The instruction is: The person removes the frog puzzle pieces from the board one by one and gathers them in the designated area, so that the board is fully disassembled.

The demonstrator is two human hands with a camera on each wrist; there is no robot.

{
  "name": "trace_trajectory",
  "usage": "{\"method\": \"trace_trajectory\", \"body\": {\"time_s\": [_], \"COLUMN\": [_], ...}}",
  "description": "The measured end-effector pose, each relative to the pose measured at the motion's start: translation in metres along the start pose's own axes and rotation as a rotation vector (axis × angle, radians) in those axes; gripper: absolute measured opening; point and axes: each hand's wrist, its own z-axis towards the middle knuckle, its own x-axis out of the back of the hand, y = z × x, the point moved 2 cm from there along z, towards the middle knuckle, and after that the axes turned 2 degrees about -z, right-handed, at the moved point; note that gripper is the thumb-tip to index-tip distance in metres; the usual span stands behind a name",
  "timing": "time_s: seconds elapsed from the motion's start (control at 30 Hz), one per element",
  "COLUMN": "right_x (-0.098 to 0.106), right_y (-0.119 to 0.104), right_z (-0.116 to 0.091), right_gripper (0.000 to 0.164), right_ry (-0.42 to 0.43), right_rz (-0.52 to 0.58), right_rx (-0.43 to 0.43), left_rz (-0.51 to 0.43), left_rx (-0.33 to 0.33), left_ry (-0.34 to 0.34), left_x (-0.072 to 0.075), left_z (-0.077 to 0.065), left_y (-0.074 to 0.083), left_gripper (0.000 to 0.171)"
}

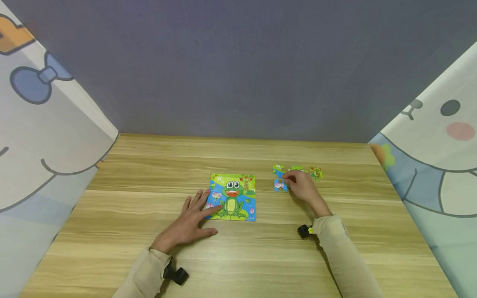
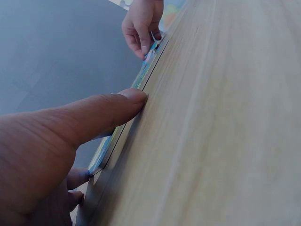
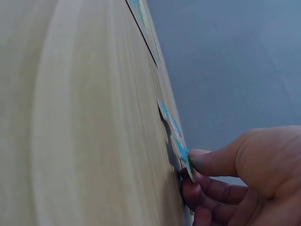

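A square frog picture puzzle (image 1: 232,203) lies flat on the wooden table. My left hand (image 1: 190,223) rests at its left side with spread fingers, some touching the edge and lower left of the picture. To the right of the puzzle, my right hand (image 1: 303,188) pinches a jigsaw piece (image 3: 186,160) between thumb and fingers, its edge tilted up. A blue and pink jigsaw piece (image 1: 278,186) is at those fingertips in the head view; the hand hides part of that area. Just behind lies a green and blue piece (image 1: 278,169).
More jigsaw pieces lie behind the right hand, among them a green one with red dots (image 1: 316,173); the hand partly covers others. A grey panel (image 1: 238,74) stands along the table's far edge. Cartoon-printed panels (image 1: 439,136) flank the wooden table (image 1: 246,265).
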Motion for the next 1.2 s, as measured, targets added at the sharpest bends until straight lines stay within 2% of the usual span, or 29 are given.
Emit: {"method": "trace_trajectory", "body": {"time_s": [0.27,0.67,0.9,1.03,1.2], "right_x": [-0.001,0.009,0.011,0.007,-0.004], "right_y": [-0.001,-0.004,-0.019,-0.032,-0.052], "right_z": [-0.002,-0.003,-0.003,-0.002,0.001], "right_gripper": [0.016,0.016,0.015,0.016,0.017], "right_ry": [0.006,0.009,0.045,0.032,0.013], "right_rz": [-0.057,-0.025,-0.042,0.003,0.050], "right_rx": [0.020,-0.013,0.033,0.047,0.092], "left_rz": [0.004,-0.002,-0.021,-0.037,-0.017], "left_rx": [-0.009,-0.010,-0.007,-0.003,-0.040], "left_ry": [0.004,0.015,0.018,0.021,0.012], "left_x": [0.000,0.000,0.001,-0.001,-0.006], "left_z": [0.000,-0.001,0.000,0.002,0.007], "left_y": [0.001,0.001,0.002,0.006,0.016], "left_gripper": [0.064,0.064,0.065,0.068,0.071]}}
